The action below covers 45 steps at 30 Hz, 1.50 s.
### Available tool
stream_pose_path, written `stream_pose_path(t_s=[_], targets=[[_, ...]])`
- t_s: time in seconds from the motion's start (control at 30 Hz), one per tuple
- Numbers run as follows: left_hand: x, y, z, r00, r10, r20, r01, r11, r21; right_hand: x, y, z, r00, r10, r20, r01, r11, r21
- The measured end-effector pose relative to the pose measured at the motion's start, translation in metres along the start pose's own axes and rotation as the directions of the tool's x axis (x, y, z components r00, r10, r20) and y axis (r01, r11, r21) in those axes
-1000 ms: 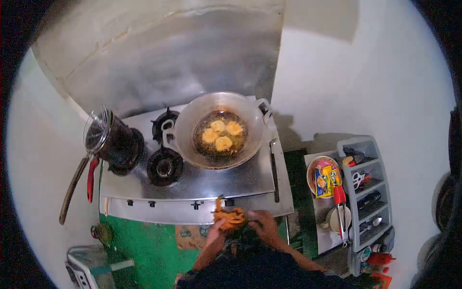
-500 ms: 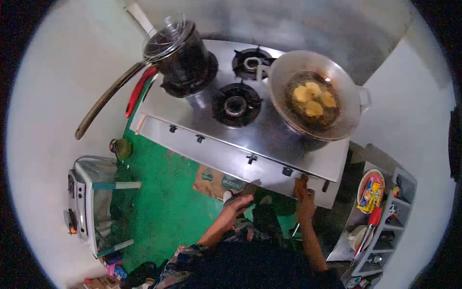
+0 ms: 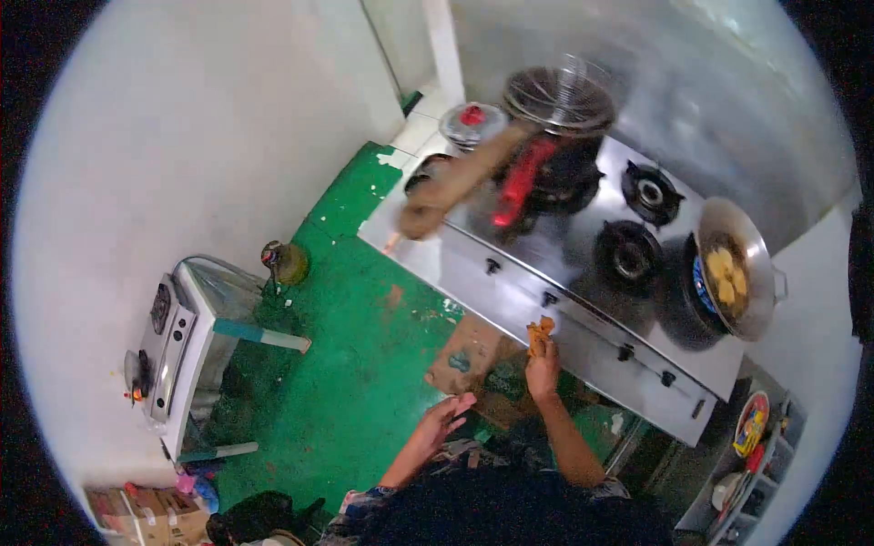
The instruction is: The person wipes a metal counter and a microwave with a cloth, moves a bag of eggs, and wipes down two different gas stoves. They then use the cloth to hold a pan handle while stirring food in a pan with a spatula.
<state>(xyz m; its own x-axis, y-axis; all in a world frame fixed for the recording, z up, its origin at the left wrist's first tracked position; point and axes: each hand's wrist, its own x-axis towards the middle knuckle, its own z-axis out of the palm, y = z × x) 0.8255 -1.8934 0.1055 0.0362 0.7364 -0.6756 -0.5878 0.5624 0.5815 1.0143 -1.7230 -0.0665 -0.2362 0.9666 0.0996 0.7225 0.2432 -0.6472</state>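
Note:
My right hand (image 3: 543, 366) is closed around an orange-brown cloth (image 3: 541, 334), just off the front panel of the steel stove (image 3: 592, 323). Over the green floor, my left hand (image 3: 443, 420) has its fingers apart and holds nothing. Yellow pieces of food (image 3: 726, 276) lie in dark oil in a wide metal pan (image 3: 765, 305) at the stove's right end. A dark pot (image 3: 569, 177) stands on the left burner, with a wire strainer (image 3: 560, 100) across its top. The strainer's wooden handle (image 3: 464, 182) points toward me, beside a blurred red handle (image 3: 525, 182).
At the left is a small table (image 3: 205, 318) bearing a two-burner stove (image 3: 168, 350). A jar (image 3: 291, 264) stands on the floor. Flattened cardboard (image 3: 469, 350) lies before the stove. A shelf (image 3: 774, 455) and a bowl of packets (image 3: 752, 423) are at the lower right.
The view has swung left, so the stove and pan appear farther right. My right hand, with the cloth, has moved left along the stove's front. My left hand remains open.

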Motion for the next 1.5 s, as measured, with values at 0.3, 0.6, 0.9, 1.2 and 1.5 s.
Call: stream_pose_path(t_s=[0.3, 0.6, 0.9, 1.2, 1.5], targets=[[-0.04, 0.078, -0.137, 0.938, 0.215, -0.272, -0.267, 0.949, -0.17, 0.116, -0.181, 0.088, 0.948, -0.282, -0.145, 0.271, 0.958, -0.093], [-0.06, 0.033, -0.191, 0.889, 0.104, -0.445, -0.278, 0.896, -0.346, 0.191, -0.259, 0.182, 0.944, -0.325, 0.047, 0.327, 0.944, -0.033], [-0.02, 0.024, -0.153, 0.891, 0.165, -0.423, -0.227, 0.969, -0.102, -0.007, -0.205, 0.12, 0.781, -0.156, 0.604, -0.354, 0.686, 0.636], [0.039, -0.035, -0.049, 0.977, 0.189, -0.098, -0.194, 0.98, -0.052, -0.086, -0.248, -0.105, 0.821, 0.075, 0.566, -0.517, 0.518, 0.681], [0.065, -0.066, 0.014, 0.845, 0.534, 0.043, -0.535, 0.843, 0.057, -0.102, -0.11, -0.097, 0.962, 0.19, 0.197, -0.258, 0.869, 0.421]])
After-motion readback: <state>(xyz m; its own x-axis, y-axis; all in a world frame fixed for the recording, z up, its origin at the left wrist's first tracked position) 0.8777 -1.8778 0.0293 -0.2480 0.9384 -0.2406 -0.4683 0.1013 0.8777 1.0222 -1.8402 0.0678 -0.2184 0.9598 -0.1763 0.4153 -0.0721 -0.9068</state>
